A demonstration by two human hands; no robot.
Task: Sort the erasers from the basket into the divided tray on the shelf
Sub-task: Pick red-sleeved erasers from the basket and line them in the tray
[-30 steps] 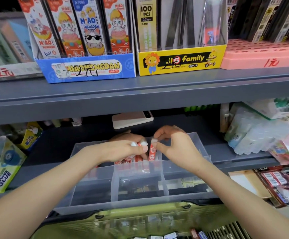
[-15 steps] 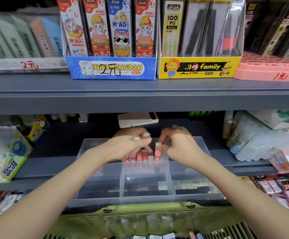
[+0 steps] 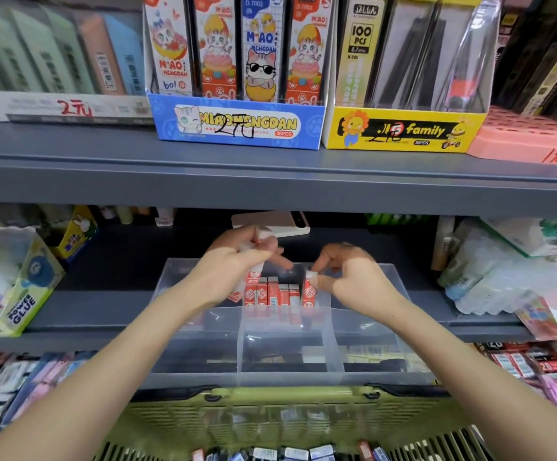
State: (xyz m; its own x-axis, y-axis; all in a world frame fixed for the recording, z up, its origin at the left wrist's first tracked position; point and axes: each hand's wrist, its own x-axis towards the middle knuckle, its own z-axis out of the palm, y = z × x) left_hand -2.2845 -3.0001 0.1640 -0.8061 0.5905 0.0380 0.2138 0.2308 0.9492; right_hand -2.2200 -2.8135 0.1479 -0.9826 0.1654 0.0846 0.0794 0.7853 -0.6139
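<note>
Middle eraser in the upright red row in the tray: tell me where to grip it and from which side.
Pinch the middle eraser by its exposed top end, coming straight down from above, fingers on its front and back faces. It stands upright, neighbours flank both sides, and the divided tray walls enclose its lower part.

Red erasers [image 3: 272, 293] upright in clear tray [image 3: 204, 347]

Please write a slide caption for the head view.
Left hand grips red erasers; right hand pinches one eraser in the divided tray beyond the basket.
</note>
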